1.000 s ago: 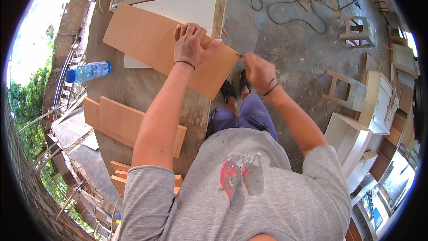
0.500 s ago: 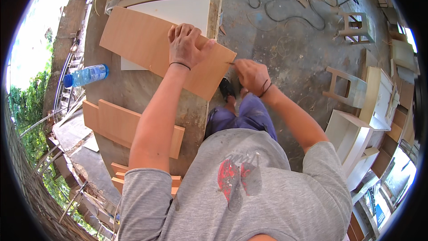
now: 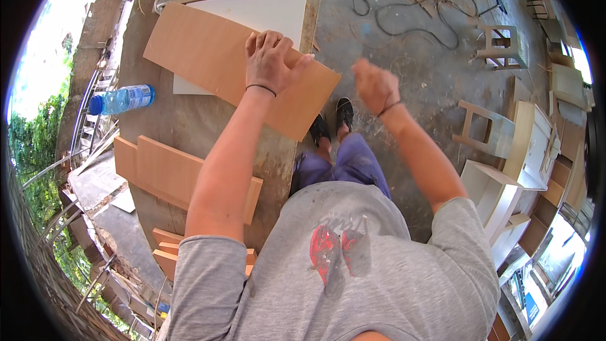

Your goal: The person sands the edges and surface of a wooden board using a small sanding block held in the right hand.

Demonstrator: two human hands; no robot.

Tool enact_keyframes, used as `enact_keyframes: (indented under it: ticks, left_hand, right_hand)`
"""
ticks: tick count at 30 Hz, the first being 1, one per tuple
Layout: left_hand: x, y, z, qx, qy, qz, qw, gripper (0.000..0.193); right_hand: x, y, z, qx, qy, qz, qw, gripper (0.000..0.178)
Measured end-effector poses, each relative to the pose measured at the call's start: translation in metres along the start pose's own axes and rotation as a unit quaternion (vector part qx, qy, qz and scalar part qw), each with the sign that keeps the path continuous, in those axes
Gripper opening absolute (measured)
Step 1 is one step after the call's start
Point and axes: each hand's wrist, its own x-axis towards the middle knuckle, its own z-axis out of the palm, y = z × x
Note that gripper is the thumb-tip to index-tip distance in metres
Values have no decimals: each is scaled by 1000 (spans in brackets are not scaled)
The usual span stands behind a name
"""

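Observation:
A long wood-grain board (image 3: pixel 202 44) lies slanted across the worktable, its right end jutting past the table edge. My left hand (image 3: pixel 270 62) is closed over the board's far edge, right of its middle, thumb pointing right. Off the board's right end, my right hand (image 3: pixel 377 85) hangs in the air above the floor, slightly blurred. Its fingers are curled together; whatever they hold is hidden. Under the board shows a white panel (image 3: pixel 268 12).
A plastic water bottle (image 3: pixel 123 100) lies on the table's left side. Nearer are more wood-grain boards (image 3: pixel 167 167) and short strips (image 3: pixel 167 246). On the floor to the right are a cable (image 3: pixel 410 31), stools (image 3: pixel 505 47) and pale cabinet boxes (image 3: pixel 486 192).
My right hand has moved right and slightly up, away from the board's end, where a thin dark piece stuck out of its fingers. My left hand keeps its hold on the board.

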Motion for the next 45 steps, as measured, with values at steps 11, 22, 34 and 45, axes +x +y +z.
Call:
enact_keyframes:
  ticks: [11, 22, 34, 45]
  left_hand:
    - [-2, 1, 1, -6, 35, 14, 999, 39]
    - [-3, 0, 1, 9, 33, 14, 999, 41]
    - [-1, 0, -4, 15, -34, -18, 999, 48]
    - [-4, 1, 0, 7, -9, -5, 1000, 44]
  right_hand:
    - [-16, 4, 6, 3, 27, 16, 1000, 12]
    - [-18, -28, -1, 27, 20, 1, 999, 16]
    - [-28, -32, 11, 85, 40, -59, 994, 13]
    - [-27, -25, 8, 75, 31, -37, 996, 14]
